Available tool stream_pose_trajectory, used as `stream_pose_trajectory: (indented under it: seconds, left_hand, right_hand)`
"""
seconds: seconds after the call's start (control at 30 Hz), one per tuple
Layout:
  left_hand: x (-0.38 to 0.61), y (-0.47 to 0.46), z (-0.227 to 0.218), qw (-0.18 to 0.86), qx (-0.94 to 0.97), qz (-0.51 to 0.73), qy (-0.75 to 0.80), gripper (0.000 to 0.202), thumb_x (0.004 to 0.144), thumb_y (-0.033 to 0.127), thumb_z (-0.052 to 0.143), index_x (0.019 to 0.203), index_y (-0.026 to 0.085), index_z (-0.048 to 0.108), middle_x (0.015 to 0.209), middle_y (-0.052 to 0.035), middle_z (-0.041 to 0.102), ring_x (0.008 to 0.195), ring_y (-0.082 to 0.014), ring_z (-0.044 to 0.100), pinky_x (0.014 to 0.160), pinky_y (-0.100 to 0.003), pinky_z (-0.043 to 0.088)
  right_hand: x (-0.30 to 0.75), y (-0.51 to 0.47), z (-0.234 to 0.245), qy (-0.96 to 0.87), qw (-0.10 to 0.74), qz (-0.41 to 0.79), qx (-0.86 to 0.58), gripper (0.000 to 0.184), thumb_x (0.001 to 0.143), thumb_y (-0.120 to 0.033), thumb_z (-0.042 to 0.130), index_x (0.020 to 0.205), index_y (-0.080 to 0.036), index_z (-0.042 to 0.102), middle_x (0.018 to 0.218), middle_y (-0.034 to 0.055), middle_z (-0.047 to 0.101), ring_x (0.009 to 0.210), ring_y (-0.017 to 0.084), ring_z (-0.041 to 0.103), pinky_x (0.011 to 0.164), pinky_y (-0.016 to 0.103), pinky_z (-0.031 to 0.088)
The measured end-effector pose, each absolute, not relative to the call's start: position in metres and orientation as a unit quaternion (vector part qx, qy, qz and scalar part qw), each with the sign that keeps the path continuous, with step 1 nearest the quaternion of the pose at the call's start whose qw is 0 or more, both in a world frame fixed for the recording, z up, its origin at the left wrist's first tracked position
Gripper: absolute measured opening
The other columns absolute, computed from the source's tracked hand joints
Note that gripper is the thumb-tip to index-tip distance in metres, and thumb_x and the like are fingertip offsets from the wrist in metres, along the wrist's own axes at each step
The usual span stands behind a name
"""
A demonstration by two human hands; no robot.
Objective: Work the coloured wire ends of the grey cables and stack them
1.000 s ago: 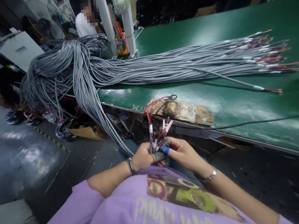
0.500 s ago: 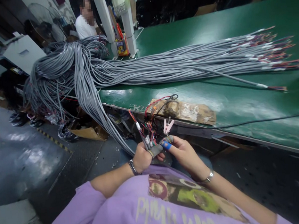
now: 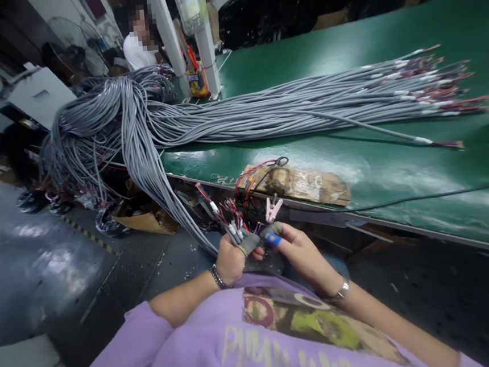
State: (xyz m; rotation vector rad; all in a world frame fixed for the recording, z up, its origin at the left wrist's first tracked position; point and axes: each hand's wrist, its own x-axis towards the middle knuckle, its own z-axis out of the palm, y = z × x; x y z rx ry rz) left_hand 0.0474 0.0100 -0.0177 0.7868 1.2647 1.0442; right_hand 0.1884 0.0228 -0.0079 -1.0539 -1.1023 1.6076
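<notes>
My left hand (image 3: 233,259) is closed round the ends of several grey cables (image 3: 173,204) near my waist. Above that fist the stripped ends fan out, showing white bands and thin coloured wires (image 3: 230,207). Close beside it, my right hand (image 3: 295,246) pinches with thumb and finger at the wire ends; a grey finger cover and a blue band are on its digits. A few thin coloured wires show between the two hands, but exactly what the right fingertips grip is too small to make out. A pink clip (image 3: 273,209) stands just above my right hand at the bench edge.
A thick bundle of grey cables (image 3: 242,115) lies along the green bench (image 3: 397,173), its left part draped over the edge. Worn cardboard (image 3: 308,183) and a black cord (image 3: 400,201) lie near the front edge. A white post (image 3: 207,55) and a co-worker (image 3: 138,47) are behind.
The held wire ends have tipped slightly to the left along with my left hand. Several thin wires now show between my hands. The view has shifted a little.
</notes>
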Motion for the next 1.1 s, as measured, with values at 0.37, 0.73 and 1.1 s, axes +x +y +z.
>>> stream_pose_trajectory:
  seconds: [0.37, 0.73, 1.1]
  left_hand:
    - [0.043, 0.009, -0.017, 0.661, 0.382, 0.374, 0.526, 0.047, 0.052, 0.054, 0.081, 0.067, 0.015, 0.060, 0.047, -0.0003, 0.059, 0.041, -0.0132, 0.055, 0.047, -0.027, 0.049]
    - [0.046, 0.008, -0.025, 0.625, 0.331, 0.471, 0.527, 0.044, 0.057, 0.055, 0.078, 0.061, 0.015, 0.060, 0.047, -0.0011, 0.061, 0.041, -0.0122, 0.054, 0.046, -0.026, 0.048]
    - [0.046, 0.007, -0.019, 0.642, 0.365, 0.422, 0.525, 0.048, 0.052, 0.056, 0.081, 0.063, 0.015, 0.059, 0.047, -0.0002, 0.059, 0.040, -0.0116, 0.054, 0.044, -0.024, 0.047]
  right_hand:
    - [0.179, 0.024, -0.007, -0.447, 0.401, 0.709, -0.370, 0.036, 0.069, -0.050, 0.075, 0.069, -0.022, 0.052, 0.044, -0.0046, 0.056, 0.040, 0.014, 0.054, 0.041, 0.025, 0.039]
    - [0.167, 0.019, -0.012, -0.358, 0.447, 0.736, -0.360, 0.040, 0.070, -0.053, 0.073, 0.071, -0.022, 0.047, 0.047, -0.0053, 0.055, 0.044, 0.012, 0.052, 0.046, 0.026, 0.043]
    - [0.158, 0.020, -0.011, -0.300, 0.453, 0.734, -0.408, 0.030, 0.068, -0.042, 0.072, 0.070, -0.024, 0.048, 0.038, -0.0083, 0.047, 0.032, 0.013, 0.044, 0.035, 0.025, 0.035]
